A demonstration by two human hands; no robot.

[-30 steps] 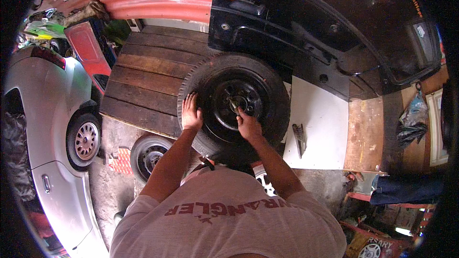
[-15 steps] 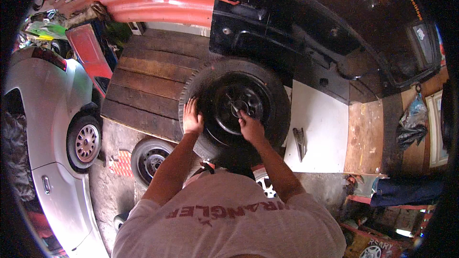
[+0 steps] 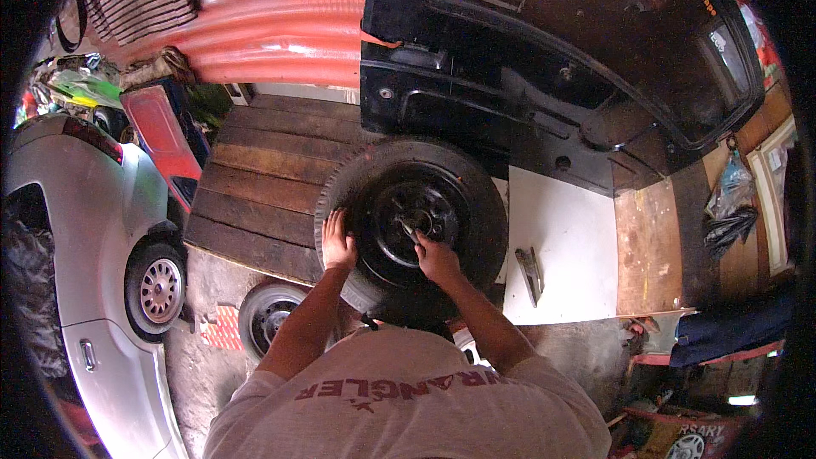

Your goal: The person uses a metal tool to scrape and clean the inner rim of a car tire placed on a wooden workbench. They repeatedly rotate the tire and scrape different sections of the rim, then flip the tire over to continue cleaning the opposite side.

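A large black tyre on a black steel wheel (image 3: 442, 183) lies in front of me, its face with the hub holes turned up. My left hand (image 3: 338, 242) rests on the tyre's left sidewall, fingers stretched out and holding nothing. Over the rim, my right hand (image 3: 438, 260) is closed round a slim tool (image 3: 408, 228) whose end reaches the middle of the wheel. The tool's exact kind is too small and dark to make out, and the fingers hide part of it.
Beneath the wheel is a bench with dark wooden planks (image 3: 263, 170) and a white panel (image 3: 561, 229), where a metal tool (image 3: 529, 274) lies. A black vehicle door panel (image 3: 476, 76) stands behind. A silver car (image 3: 102, 246) and another wheel (image 3: 270, 314) are at left.
The whole view has shifted, so the bench and wheel sit lower in the picture. Both hands keep about the same places on the wheel.
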